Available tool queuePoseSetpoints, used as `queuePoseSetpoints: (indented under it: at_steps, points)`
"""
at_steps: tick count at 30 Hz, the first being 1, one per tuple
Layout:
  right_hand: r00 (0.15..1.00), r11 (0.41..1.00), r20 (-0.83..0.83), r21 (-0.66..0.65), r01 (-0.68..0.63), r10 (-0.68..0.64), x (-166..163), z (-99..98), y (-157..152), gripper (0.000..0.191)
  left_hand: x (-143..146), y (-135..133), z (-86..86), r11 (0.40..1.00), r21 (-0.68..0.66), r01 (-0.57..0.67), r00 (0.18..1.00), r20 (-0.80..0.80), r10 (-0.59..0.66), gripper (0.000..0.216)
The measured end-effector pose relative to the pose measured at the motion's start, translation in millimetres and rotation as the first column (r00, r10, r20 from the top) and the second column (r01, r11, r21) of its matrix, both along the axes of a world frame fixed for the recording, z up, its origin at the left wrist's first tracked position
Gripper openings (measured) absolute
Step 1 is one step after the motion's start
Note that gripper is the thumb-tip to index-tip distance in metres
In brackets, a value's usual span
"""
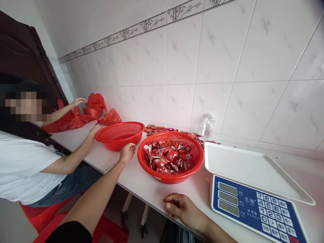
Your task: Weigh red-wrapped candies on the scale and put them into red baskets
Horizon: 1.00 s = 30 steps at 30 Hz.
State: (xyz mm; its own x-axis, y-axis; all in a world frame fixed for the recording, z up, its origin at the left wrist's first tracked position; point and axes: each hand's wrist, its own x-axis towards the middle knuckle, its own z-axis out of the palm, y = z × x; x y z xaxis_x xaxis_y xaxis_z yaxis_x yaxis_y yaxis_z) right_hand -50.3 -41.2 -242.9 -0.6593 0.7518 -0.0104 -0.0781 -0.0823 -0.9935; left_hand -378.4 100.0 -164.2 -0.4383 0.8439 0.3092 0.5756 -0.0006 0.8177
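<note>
A red plastic basket [144,170] holds many small red printed packets [168,155]. My left hand [127,153] is between this basket and a second red basket [113,143] to the left. Its fingers are loosely bent, with nothing visible in them. Near the table's front edge, below the packet basket, my right hand [181,209] hovers palm inward. Its thumb stands apart from the curved fingers, and it holds nothing. To its right sits a digital scale [253,209] with a white tray [243,162].
A person in a white shirt [27,168] sits at left, one hand by the second basket, the other touching red plastic bags [95,104]. Red packets [162,129] lie along the tiled wall. A clear plastic bottle [209,128] stands behind the scale. Red stools [111,229] are below.
</note>
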Motion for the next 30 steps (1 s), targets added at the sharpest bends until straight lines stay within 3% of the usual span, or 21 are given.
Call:
queuePoseSetpoints:
  at_steps: [2,4,6,8,10,12,14,16,18,21,24,27,30]
  points:
    - [1.0,1.0,0.018,0.025,-0.019,0.018,4,1.2,0,0.049,4,1,25.4,0.995,0.083,-0.053,0.998,0.02,0.051,0.018]
    - [0.998,0.998,0.027,0.027,-0.05,0.049,11,2.4,2,0.047,18,0,51.5,0.989,0.148,-0.026,1.0,0.008,0.025,0.022]
    - [0.997,0.997,0.026,-0.002,-0.076,0.076,19,3.3,3,0.046,44,-2,71.4,0.976,0.164,0.144,0.989,-0.057,-0.136,0.024]
    - [0.996,0.996,0.028,-0.035,-0.087,0.088,29,4.3,3,0.045,78,-5,80.4,0.931,0.086,0.354,0.928,-0.159,-0.338,0.028]
    - [0.995,0.995,0.042,-0.044,-0.087,0.089,36,5.3,3,0.043,114,-6,78.1,0.842,-0.044,0.538,0.786,-0.334,-0.52,0.035]
    - [0.995,0.996,0.057,-0.033,-0.084,0.086,40,5.9,2,0.042,145,-4,68.6,0.761,-0.283,0.584,0.621,-0.448,-0.644,0.055]
    - [0.995,0.997,0.065,-0.011,-0.081,0.082,41,5.5,1,0.042,169,0,57.4,0.703,-0.539,0.464,0.525,-0.472,-0.708,0.078]
    - [0.995,0.997,0.064,0.015,-0.074,0.073,41,4.0,0,0.043,187,6,49.1,0.662,-0.685,0.305,0.48,-0.49,-0.728,0.088]
    - [0.996,0.997,0.061,0.048,-0.065,0.062,40,1.7,0,0.043,198,13,45.9,0.648,-0.719,0.25,0.407,-0.53,-0.744,0.079]
    - [0.996,0.994,0.052,0.077,-0.071,0.067,42,-0.6,1,0.043,204,23,48.9,0.666,-0.68,0.307,0.3,-0.595,-0.746,0.042]
    - [0.994,0.992,0.062,0.083,-0.1,0.095,48,0.5,3,0.043,203,34,56.2,0.743,-0.573,0.346,0.313,-0.676,-0.667,0.021]
    - [0.991,0.991,0.085,0.084,-0.109,0.101,54,3.5,6,0.044,206,46,67.9,0.811,-0.458,0.364,0.432,-0.688,-0.583,0.016]
    - [0.99,0.992,0.075,0.035,-0.125,0.122,58,6.4,10,0.05,220,56,86.4,0.841,-0.389,0.376,0.565,-0.623,-0.541,0.015]
